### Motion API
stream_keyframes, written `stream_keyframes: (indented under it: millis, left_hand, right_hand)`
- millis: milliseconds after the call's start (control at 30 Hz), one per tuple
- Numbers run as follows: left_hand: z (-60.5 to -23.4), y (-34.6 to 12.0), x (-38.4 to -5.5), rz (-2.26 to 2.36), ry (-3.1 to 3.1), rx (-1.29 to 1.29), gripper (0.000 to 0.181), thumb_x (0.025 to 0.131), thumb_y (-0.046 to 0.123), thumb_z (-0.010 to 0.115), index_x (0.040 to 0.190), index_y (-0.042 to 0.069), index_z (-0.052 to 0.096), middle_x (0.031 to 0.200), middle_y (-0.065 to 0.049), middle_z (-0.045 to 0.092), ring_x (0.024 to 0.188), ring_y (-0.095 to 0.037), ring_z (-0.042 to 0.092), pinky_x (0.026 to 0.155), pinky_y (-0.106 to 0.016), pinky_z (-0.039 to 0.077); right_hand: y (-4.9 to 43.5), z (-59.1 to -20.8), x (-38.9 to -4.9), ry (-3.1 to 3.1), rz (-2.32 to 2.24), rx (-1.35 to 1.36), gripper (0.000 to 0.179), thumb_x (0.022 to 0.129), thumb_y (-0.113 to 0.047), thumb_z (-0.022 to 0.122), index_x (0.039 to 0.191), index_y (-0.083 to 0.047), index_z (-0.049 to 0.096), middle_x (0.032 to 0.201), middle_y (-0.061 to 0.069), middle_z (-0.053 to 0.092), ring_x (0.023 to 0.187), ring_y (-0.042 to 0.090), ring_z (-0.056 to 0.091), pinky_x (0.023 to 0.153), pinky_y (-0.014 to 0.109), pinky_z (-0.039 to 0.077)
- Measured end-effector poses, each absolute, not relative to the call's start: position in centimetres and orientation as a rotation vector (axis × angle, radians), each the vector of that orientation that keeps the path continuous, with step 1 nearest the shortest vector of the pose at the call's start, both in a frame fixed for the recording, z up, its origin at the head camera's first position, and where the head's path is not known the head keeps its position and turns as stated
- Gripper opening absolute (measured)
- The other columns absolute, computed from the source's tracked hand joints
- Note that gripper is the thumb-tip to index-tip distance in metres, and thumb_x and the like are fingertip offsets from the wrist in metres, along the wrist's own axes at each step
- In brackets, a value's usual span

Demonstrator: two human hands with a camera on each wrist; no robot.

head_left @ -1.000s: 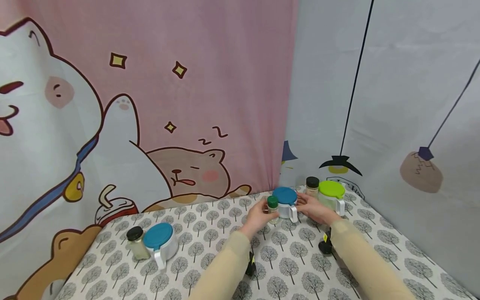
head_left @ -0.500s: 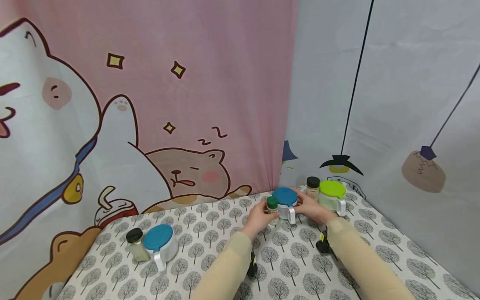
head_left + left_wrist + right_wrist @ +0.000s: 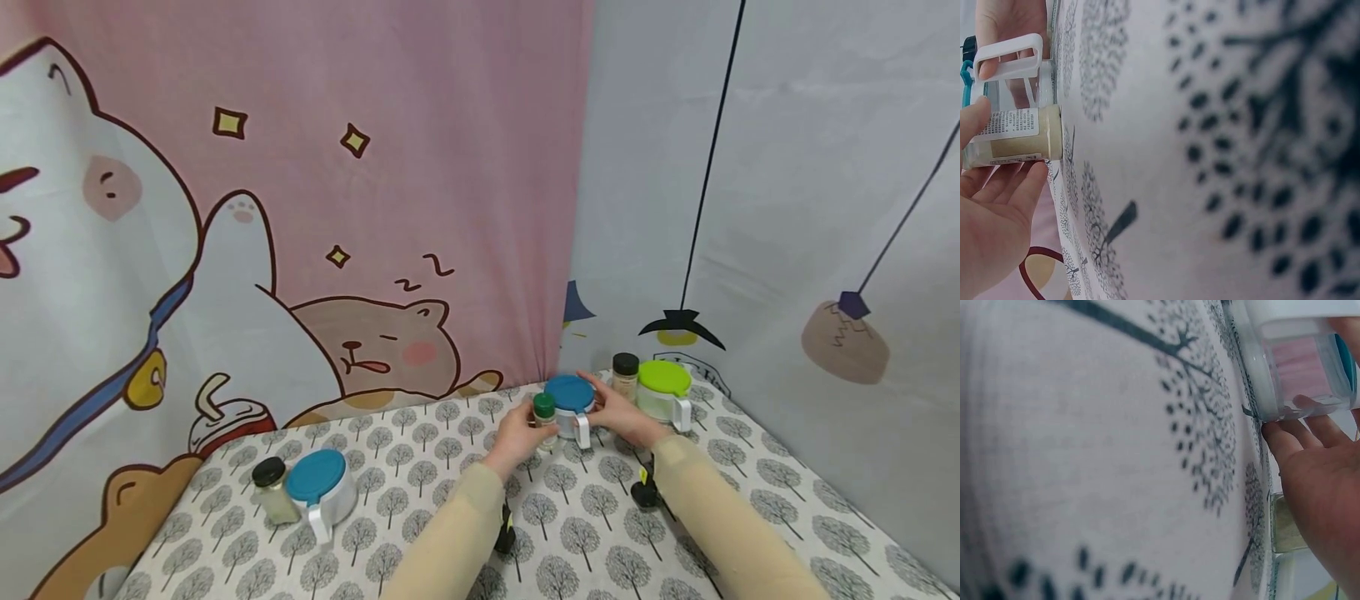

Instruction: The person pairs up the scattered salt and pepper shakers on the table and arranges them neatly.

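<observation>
My left hand grips a small spice jar with a green cap, thumb on one side and fingers on the other. In the left wrist view this jar shows a printed label and pale powder, its base at the tablecloth. Right beside it stands a clear seasoning pot with a blue lid and a white handle. My right hand holds that pot from its right side. In the right wrist view, fingers curl round the pot's clear wall; the pot looks see-through, with nothing visible inside.
To the right stand a black-capped jar and a green-lidded pot, close to my right hand. At the left, another black-capped jar touches or nearly touches a second blue-lidded pot. Hanging fabric backs the tree-print tablecloth.
The right hand has shifted slightly left on the blue-lidded pot, whose handle has turned a little leftward. Since half a second ago almost nothing differs; the left hand keeps its hold.
</observation>
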State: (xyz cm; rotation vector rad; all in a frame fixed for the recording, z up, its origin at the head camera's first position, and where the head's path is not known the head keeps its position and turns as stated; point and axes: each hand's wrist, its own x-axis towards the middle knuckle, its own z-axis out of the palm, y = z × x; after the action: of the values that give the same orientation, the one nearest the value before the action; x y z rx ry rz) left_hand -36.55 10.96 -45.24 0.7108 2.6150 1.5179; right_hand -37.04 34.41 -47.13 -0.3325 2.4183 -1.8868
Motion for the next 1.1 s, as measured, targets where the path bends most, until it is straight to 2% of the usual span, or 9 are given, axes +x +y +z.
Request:
stream_keyframes:
  millis: [167,333,500,600,700,900,1100]
  left_hand:
    - [-45.07,11.07,-36.56,1.522,2.607,0.695,0.026,0.087,0.024,0.075,0.109,0.012,0.066,0.103,-0.004,0.067,0.094,-0.020,0.063,0.074,-0.034,0.053]
    - [-44.74,11.11,-36.48,1.515,2.611,0.693,0.026,0.087,0.023,0.075,0.109,0.011,0.066,0.103,-0.004,0.067,0.093,-0.019,0.063,0.074,-0.034,0.053]
    - [-44.52,11.10,-36.33,1.491,2.639,0.669,0.027,0.087,0.023,0.075,0.108,0.010,0.066,0.102,-0.005,0.067,0.093,-0.019,0.063,0.075,-0.034,0.052]
    - [-44.45,11.09,-36.25,1.494,2.640,0.664,0.027,0.086,0.024,0.076,0.107,0.011,0.066,0.103,-0.005,0.067,0.094,-0.020,0.063,0.075,-0.034,0.052]
    - [-44.42,11.07,-36.20,1.510,2.633,0.671,0.026,0.086,0.024,0.076,0.106,0.011,0.066,0.103,-0.005,0.068,0.094,-0.020,0.063,0.076,-0.034,0.053]
    - [-44.67,11.01,-36.34,1.531,2.624,0.684,0.025,0.086,0.023,0.076,0.105,0.010,0.067,0.102,-0.005,0.068,0.093,-0.019,0.063,0.075,-0.034,0.053]
    - [-45.14,10.70,-36.48,1.579,2.598,0.665,0.033,0.085,0.027,0.077,0.112,0.013,0.066,0.099,0.000,0.066,0.090,-0.015,0.062,0.072,-0.032,0.052]
  right_hand:
    - [34.34,-46.78,-37.01,2.441,-1.858,-0.360,0.103,0.086,-0.009,0.075,0.157,-0.019,0.001,0.152,0.030,0.021,0.132,0.045,0.034,0.102,0.051,0.037]
    - [34.43,-46.77,-37.38,2.472,-1.839,-0.366,0.099,0.086,-0.006,0.074,0.157,-0.020,0.008,0.152,0.030,0.022,0.126,0.042,0.040,0.096,0.043,0.041]
    - [34.50,-46.86,-37.44,2.503,-1.826,-0.378,0.092,0.085,-0.005,0.075,0.156,-0.016,0.017,0.151,0.029,0.023,0.126,0.041,0.041,0.094,0.041,0.044]
    - [34.39,-46.86,-37.37,2.514,-1.824,-0.368,0.094,0.084,-0.005,0.075,0.156,-0.014,0.016,0.149,0.030,0.026,0.124,0.041,0.043,0.092,0.041,0.045]
    - [34.30,-46.88,-37.40,2.499,-1.836,-0.350,0.098,0.085,-0.005,0.075,0.157,-0.013,0.009,0.149,0.032,0.027,0.126,0.044,0.042,0.096,0.044,0.043]
    - [34.07,-46.79,-37.33,2.474,-1.813,-0.344,0.101,0.085,-0.010,0.075,0.157,-0.014,0.004,0.155,0.029,0.012,0.136,0.048,0.026,0.105,0.056,0.031]
    - [33.65,-46.74,-36.96,2.529,-1.782,-0.446,0.096,0.084,-0.010,0.076,0.156,-0.010,0.012,0.152,0.029,0.017,0.126,0.042,0.038,0.092,0.041,0.044]
